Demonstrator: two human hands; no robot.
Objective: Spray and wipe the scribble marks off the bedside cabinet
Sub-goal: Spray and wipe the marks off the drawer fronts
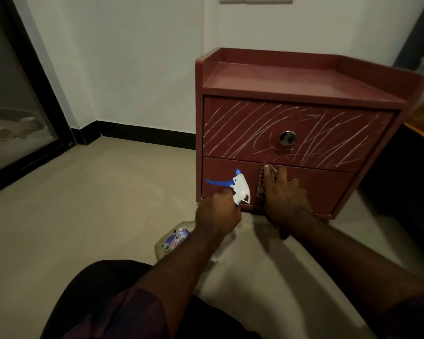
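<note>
A dark red bedside cabinet (291,79) stands on the floor against the wall. White scribble marks (255,126) cover its upper drawer front around a round metal knob (287,137). The lower drawer front (323,189) shows no marks. My left hand (217,214) grips the neck of a spray bottle (175,239), whose white and blue trigger head (239,188) sticks up with the bottle tilted back towards me. My right hand (285,194) presses a dark patterned cloth (262,184) flat against the lower drawer front.
Beige floor (96,204) spreads to the left of the cabinet. A black-framed glass door (17,113) stands at far left. Dark furniture with an orange edge (421,135) sits close on the cabinet's right. My dark-clothed knee (103,302) fills the lower left.
</note>
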